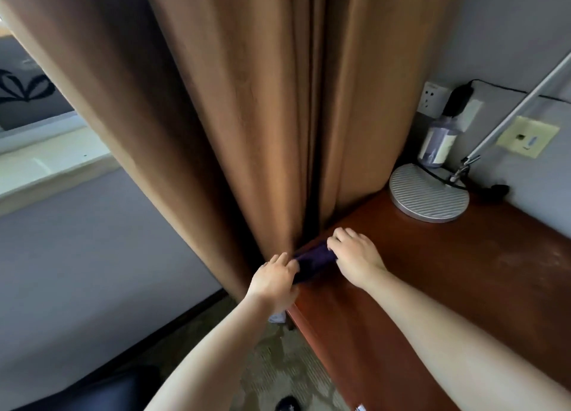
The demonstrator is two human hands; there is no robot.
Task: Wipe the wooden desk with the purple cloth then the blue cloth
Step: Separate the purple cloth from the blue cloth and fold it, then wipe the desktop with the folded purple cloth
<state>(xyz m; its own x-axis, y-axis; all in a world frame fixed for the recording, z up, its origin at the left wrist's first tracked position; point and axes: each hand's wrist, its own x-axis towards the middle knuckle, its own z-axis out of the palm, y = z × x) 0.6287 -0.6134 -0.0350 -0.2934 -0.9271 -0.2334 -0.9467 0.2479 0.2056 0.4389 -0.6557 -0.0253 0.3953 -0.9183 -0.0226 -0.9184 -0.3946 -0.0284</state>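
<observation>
bottle (436, 145) label unreadable. left hand (273, 279) and right hand (355, 256), fingers curled, grip opposite ends of the purple cloth (313, 260) at the wooden desk (463, 271) corner.

purple cloth (313, 260) dark purple | wooden desk (448, 265) reddish-brown | curtain (247, 101) tan

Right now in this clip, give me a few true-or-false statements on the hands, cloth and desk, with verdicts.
1. Both hands hold the purple cloth. True: left hand and right hand grip its ends.
2. The cloth lies at the desk's right end. False: it is at the left end, by the curtain.
3. A lamp base stands on the desk. True.
4. The blue cloth is spread on the desk. False: none is visible.
</observation>
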